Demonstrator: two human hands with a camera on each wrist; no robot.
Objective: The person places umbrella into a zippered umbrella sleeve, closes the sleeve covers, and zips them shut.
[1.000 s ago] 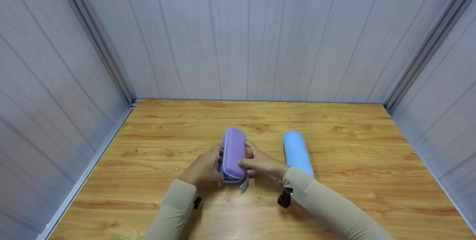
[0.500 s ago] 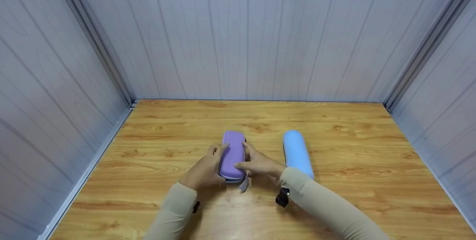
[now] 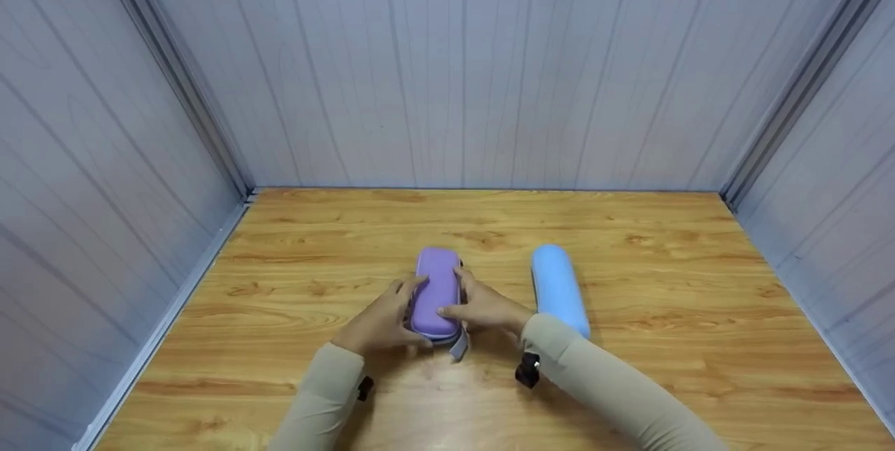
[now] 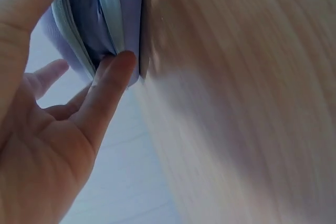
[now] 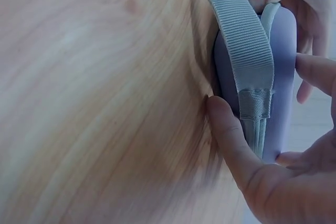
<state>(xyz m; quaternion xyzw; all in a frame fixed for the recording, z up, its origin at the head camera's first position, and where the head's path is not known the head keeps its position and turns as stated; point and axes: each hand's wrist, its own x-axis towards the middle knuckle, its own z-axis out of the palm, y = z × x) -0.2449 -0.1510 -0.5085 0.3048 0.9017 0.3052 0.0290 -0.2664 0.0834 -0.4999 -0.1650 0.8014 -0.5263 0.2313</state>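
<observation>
Walls [image 3: 461,66], 3 of them, pale and lined, rise at the back and sides of the wood-grain table [image 3: 664,262]! Over that table stretch 2 beige sleeves [image 3: 622,388], angled toward the middle. Blue case [image 3: 561,290] over on the right, lengthwise, its near end partly behind the right sleeve. And centre stage, on the table between both hands, it's the purple case [image 3: 438,287], the zip side parted to show a dark gap! Left hand [image 3: 377,318] grips from the left, thumb at the near end, 1 fingertip on top, another down at the parted edge. Right hand [image 3: 489,308] clamps the opposite side, thumb on top, fingers along the flank, 1 low beside the wood. So that's 2 hands, both closed round the same case! Under each wrist, a black mount [image 3: 528,370]. Smallest of all, a grey ribbed strap [image 5: 247,51], sticking out at the case's near right corner.
</observation>
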